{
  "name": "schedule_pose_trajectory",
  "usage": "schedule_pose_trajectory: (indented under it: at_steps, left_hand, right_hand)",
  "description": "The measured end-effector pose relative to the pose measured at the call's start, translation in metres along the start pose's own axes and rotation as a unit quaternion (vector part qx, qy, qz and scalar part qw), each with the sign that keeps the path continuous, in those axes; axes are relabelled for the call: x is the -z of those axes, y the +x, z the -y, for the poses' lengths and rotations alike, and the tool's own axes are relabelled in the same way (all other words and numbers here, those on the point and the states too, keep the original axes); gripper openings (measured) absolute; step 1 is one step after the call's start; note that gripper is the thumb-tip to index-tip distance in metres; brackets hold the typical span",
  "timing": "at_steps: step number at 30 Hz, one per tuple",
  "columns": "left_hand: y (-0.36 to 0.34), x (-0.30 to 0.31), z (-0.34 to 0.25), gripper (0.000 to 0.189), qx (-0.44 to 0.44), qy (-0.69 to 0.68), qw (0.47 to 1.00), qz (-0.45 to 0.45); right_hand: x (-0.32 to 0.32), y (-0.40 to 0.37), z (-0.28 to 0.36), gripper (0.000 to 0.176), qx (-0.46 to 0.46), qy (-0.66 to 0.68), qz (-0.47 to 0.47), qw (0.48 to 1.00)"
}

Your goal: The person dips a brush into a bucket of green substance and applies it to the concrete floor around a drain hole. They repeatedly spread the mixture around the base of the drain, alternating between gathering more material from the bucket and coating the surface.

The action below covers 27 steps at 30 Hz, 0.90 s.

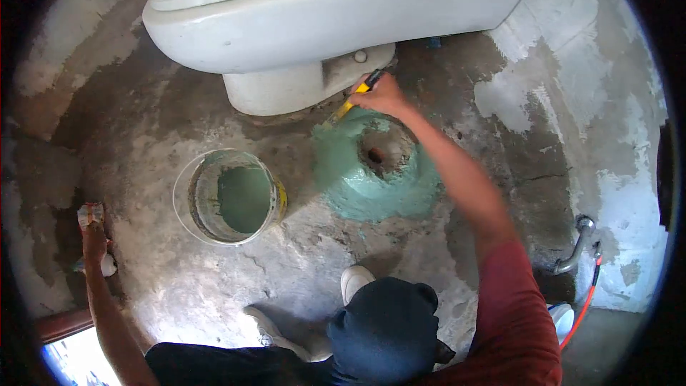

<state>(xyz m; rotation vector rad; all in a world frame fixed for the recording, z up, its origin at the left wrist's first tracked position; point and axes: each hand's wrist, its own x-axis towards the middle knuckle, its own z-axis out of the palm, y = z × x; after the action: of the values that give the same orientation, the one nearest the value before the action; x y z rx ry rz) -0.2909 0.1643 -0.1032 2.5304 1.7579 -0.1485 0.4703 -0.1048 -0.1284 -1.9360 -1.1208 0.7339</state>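
Observation:
My right hand is closed around a paintbrush with a yellow and black handle. Its bristle end meets the wet green coating on the floor. That coating rings a raised mound with a dark drain hole, beside the toilet base. Far to the left, my left hand is closed at a small white and reddish packet; fine detail is too small to make out. Between my hands stands a clear-walled bucket with green liquid coating inside.
A white toilet stands across the top of the view. At right are a metal pipe, a red hose and a white container. Patchy concrete floor surrounds my shoes.

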Motion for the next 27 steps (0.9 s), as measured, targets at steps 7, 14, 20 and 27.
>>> schedule_pose_trajectory:
  at_steps: [7, 14, 20, 27]
  left_hand:
    - [0.001, -0.003, 0.004, 0.018, 0.141, -0.084, 0.986, 0.027]
    - [0.026, -0.05, 0.084, 0.017, 0.026, 0.02, 0.999, 0.027]
    - [0.004, -0.016, 0.041, 0.021, -0.021, 0.03, 0.999, -0.02]
    - [0.005, -0.013, 0.06, 0.023, 0.096, -0.071, 0.993, -0.022]
  right_hand:
    - [0.02, 0.019, -0.048, 0.046, -0.093, -0.263, -0.112, 0.954]
    - [0.089, 0.0, -0.064, 0.051, -0.11, -0.234, -0.203, 0.944]
    - [0.04, 0.023, -0.042, 0.04, -0.087, -0.129, -0.104, 0.982]
    - [0.067, 0.012, -0.096, 0.045, -0.119, -0.246, -0.218, 0.937]
